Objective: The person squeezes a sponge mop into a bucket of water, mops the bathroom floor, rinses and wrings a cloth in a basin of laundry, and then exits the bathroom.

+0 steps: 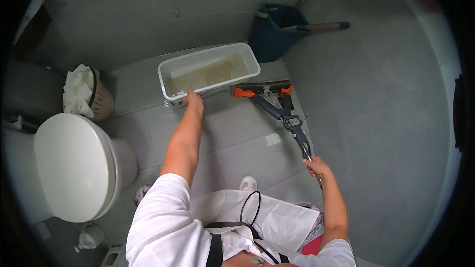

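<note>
My left hand [192,98] grips the near rim of a long white plastic tub [198,60], close to its left end. Shallow, murky brownish water [213,73] lies in the tub. In my right hand [317,166] is the metal pole of a squeeze mop [298,131], the fingers wrapped round it below the dark grey lever. The mop's head, with orange clips at both ends, rests low by the wall, just right of the tub. Its underside is hidden.
Behind the tub's right end stands a blue bucket [269,34] with long handles leaning out of it. A white toilet [74,168], lid down, is at the left. Beside it, a beige wastebasket [103,100] overflows with crumpled paper. Grey tiled walls [366,118] close in the right and far sides.
</note>
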`<state>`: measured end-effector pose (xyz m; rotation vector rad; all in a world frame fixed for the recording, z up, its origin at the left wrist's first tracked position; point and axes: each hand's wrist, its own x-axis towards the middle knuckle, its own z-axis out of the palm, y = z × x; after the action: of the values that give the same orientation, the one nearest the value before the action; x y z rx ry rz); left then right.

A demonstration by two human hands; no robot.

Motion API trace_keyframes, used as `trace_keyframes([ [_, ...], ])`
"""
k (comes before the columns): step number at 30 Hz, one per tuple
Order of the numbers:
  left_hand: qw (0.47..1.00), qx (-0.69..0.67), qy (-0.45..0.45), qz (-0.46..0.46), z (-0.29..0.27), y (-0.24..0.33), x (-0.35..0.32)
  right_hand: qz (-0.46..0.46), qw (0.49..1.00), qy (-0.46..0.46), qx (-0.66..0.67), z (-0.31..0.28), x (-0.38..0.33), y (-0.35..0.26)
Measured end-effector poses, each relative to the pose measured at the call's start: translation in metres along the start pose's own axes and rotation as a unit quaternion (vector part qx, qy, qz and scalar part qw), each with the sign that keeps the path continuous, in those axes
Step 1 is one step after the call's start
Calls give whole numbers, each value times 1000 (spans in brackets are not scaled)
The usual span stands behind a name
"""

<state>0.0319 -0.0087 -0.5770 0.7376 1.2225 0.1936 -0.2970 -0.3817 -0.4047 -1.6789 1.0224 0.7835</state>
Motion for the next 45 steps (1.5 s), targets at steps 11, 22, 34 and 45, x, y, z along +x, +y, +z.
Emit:
trace_keyframes([
  [11, 996, -34, 63, -55, -88, 27, 8, -75, 991, 9, -112, -27, -9, 2],
  [22, 993, -107, 4, 40, -188, 43, 35, -90, 968, 53, -229, -54, -23, 12],
  [34, 988, 1, 147, 55, -284, 38, 55, -128, 960, 63, -243, -65, -18, -5],
  [45, 995, 54, 67, -52, -329, 33, -12, -146, 981, -64, -112, -36, -42, -41],
])
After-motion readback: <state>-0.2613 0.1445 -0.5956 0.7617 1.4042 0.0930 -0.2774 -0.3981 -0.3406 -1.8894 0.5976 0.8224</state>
